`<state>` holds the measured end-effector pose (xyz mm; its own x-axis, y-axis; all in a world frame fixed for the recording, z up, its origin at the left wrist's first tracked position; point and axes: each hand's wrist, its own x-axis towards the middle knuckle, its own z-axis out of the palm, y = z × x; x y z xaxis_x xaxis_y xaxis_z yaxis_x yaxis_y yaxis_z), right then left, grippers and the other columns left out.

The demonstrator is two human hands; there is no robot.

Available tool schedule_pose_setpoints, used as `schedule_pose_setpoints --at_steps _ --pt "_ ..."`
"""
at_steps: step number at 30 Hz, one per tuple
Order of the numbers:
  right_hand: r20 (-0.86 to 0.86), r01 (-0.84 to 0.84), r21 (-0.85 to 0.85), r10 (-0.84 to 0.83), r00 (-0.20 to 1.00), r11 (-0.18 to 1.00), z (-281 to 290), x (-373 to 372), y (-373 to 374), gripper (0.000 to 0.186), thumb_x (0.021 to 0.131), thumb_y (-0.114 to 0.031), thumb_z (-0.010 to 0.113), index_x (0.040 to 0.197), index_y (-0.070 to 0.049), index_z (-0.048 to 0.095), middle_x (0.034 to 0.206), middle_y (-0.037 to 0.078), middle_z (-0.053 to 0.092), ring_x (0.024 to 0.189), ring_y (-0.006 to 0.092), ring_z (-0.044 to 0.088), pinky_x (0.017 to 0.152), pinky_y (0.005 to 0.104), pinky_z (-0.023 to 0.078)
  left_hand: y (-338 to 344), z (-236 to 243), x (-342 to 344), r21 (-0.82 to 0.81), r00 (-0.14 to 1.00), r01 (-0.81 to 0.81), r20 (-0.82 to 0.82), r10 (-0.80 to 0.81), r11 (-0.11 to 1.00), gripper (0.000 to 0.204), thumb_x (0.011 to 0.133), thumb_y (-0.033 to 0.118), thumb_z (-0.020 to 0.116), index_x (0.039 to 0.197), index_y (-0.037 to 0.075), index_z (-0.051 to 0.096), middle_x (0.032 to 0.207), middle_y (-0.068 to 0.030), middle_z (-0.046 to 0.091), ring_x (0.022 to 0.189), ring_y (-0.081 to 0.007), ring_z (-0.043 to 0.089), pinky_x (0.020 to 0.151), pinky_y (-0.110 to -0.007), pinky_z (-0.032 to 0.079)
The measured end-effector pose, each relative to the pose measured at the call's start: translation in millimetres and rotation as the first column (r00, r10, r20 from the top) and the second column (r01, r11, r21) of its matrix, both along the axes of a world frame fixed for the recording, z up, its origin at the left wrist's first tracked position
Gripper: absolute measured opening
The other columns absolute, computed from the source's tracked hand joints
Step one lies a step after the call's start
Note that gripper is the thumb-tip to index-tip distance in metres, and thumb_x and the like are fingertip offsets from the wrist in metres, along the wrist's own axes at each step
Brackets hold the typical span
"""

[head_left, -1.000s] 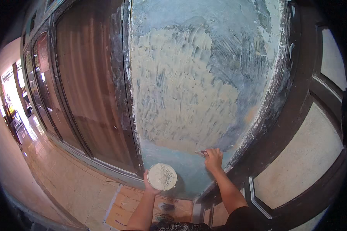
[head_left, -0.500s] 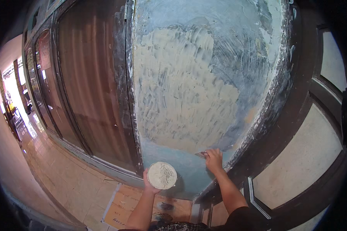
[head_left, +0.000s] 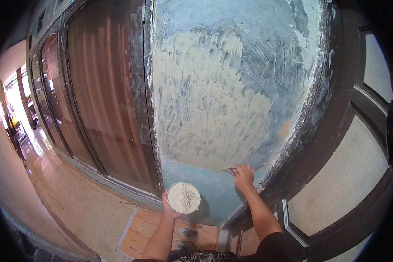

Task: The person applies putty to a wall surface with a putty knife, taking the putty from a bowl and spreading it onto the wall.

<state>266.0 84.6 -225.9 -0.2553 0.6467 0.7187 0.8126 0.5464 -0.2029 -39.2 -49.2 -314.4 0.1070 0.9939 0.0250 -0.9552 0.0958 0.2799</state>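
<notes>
Putty knife (head_left: 229,170) sits marginally lower on the blue wall (head_left: 214,192) than before — right hand (head_left: 243,176) fingers pinching it; left hand (head_left: 170,208) unmoved, gripping the putty tub (head_left: 184,198).

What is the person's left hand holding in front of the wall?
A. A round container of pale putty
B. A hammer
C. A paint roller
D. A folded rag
A: the left hand grips a round container filled with pale putty, held low before the blue wall, while the right hand presses a small scraper against that wall.
</notes>
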Motion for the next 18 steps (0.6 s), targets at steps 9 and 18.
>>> schedule_pose_setpoints --at_steps 9,18 --pt "-0.133 0.015 0.070 -0.005 0.991 0.997 38.6 -1.8 0.3 0.012 0.088 -0.011 0.066 0.099 -0.008 0.069 0.103 0.008 0.069 0.099 0.0352 0.057 0.085 0.0479 0.042 -0.8 0.9 0.8 0.009 1.000 0.002 -0.023 -0.001 1.000 0.078 0.094 0.065 0.037 0.144 0.007 0.053 0.142 -0.0171 0.058 0.128 -0.0390 0.056 0.110 -0.055 0.043" --pt "-0.114 0.024 0.028 -0.021 0.993 0.999 18.5 -10.9 10.0 0.012 0.088 -0.010 0.065 0.099 -0.007 0.069 0.099 0.010 0.068 0.096 0.0361 0.057 0.087 0.0483 0.042 -1.1 -9.3 -5.8 -0.019 0.999 -0.020 -0.042 0.020 1.000 0.081 0.092 0.069 0.040 0.145 0.009 0.053 0.144 -0.0174 0.056 0.131 -0.0408 0.054 0.110 -0.058 0.041"
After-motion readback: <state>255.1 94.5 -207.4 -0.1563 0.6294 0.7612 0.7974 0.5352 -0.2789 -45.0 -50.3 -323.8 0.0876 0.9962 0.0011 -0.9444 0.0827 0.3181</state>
